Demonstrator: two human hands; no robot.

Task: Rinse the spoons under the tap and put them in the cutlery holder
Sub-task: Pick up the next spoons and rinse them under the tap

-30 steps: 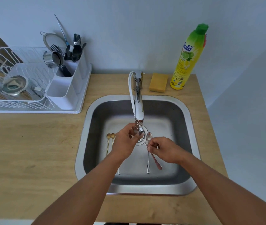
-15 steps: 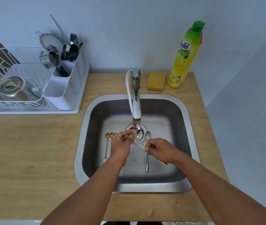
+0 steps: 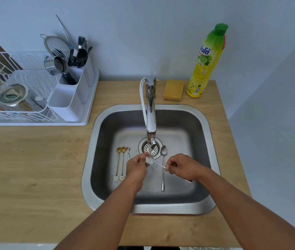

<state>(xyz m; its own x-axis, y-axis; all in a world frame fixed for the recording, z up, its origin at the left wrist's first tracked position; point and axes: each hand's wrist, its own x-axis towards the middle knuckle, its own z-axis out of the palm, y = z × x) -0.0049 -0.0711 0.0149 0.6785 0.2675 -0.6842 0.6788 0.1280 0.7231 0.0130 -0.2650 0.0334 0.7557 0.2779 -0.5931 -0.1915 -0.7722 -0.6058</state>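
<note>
Water runs from the tap (image 3: pixel 151 112) onto the bowl of a silver spoon (image 3: pixel 152 161) held over the drain. My right hand (image 3: pixel 182 166) grips its handle, and my left hand (image 3: pixel 136 166) pinches the bowl. On the sink floor lie two gold spoons (image 3: pixel 120 162) with flower ends at the left, a small silver spoon (image 3: pixel 128 152) partly hidden by my left hand, and a long silver spoon (image 3: pixel 163 168) between my hands. The white cutlery holder (image 3: pixel 71 91) stands at the back left, with forks and dark utensils in its rear compartments.
The steel sink (image 3: pixel 96 141) is set in a wooden counter (image 3: pixel 35 168). A white dish rack (image 3: pixel 17 98) with a glass lid and a steel cup sits at the left. A yellow sponge (image 3: pixel 172 90) and a dish soap bottle (image 3: pixel 206 64) stand behind the sink.
Both hands have moved slightly lower and apart, bringing the spoon's bowl under the running water. The spoons on the sink floor have not moved.
</note>
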